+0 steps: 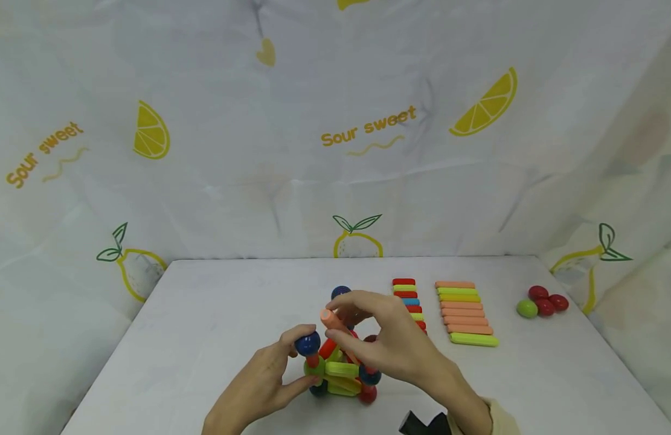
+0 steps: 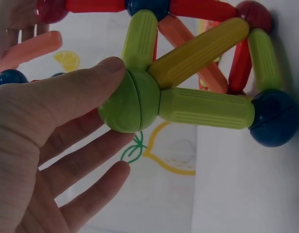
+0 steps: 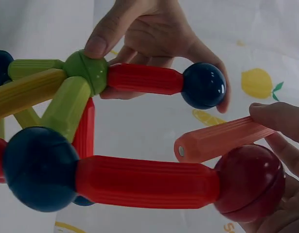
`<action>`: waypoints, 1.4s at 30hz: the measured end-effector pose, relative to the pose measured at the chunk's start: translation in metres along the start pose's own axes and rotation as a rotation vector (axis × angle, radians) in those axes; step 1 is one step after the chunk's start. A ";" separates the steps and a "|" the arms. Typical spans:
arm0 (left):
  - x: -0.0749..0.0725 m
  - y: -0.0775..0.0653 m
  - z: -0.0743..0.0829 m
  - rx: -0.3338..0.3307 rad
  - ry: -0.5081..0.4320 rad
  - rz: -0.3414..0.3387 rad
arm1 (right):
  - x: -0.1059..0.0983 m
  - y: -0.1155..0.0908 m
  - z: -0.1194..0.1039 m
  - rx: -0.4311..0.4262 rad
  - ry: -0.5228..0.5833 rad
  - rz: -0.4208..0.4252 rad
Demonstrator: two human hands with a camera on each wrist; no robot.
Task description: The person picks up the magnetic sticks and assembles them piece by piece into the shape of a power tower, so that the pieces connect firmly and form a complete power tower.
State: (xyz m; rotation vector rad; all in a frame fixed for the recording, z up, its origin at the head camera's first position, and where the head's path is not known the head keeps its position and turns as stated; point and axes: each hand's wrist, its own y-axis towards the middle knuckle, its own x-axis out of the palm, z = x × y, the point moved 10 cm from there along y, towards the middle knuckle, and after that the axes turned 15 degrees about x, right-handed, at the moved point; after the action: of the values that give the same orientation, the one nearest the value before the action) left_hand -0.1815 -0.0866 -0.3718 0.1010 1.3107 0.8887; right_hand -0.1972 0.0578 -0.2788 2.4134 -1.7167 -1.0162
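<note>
On the table stands a built frame of magnetic sticks and balls, with a yellow-green stick (image 1: 343,370) facing the front. My left hand (image 1: 264,376) grips it at the left, thumb on the green ball (image 2: 127,104) and a finger reaching to the blue ball (image 1: 308,343) above. A red stick (image 3: 145,78) joins those two balls. Between thumb and fingers my right hand (image 1: 397,338) pinches a salmon-coloured magnetic stick (image 3: 219,138), slanted over the frame. Its near end overlaps the dark red ball (image 3: 251,182) in the right wrist view.
Right of the frame lies a column of short red, green and blue sticks (image 1: 404,295), partly behind my right hand. Beside it is a row of longer salmon and yellow-green sticks (image 1: 462,313). Several loose red balls (image 1: 538,293) and a green ball (image 1: 527,309) sit far right.
</note>
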 end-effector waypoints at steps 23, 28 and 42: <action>-0.002 0.002 0.003 0.024 0.026 0.029 | 0.037 -0.007 0.036 0.287 -0.253 -0.225; -0.002 0.002 0.004 0.035 0.029 0.048 | 0.037 -0.007 0.035 0.278 -0.289 -0.207; 0.027 -0.003 -0.036 -0.234 -0.419 0.022 | -0.046 -0.023 0.048 0.257 -0.234 0.249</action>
State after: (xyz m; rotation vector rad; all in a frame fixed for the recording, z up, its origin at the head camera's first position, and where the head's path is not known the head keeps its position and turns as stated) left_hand -0.2113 -0.0868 -0.4062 0.1111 0.8124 0.9727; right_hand -0.2106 0.1227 -0.3023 2.2042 -2.2878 -1.1420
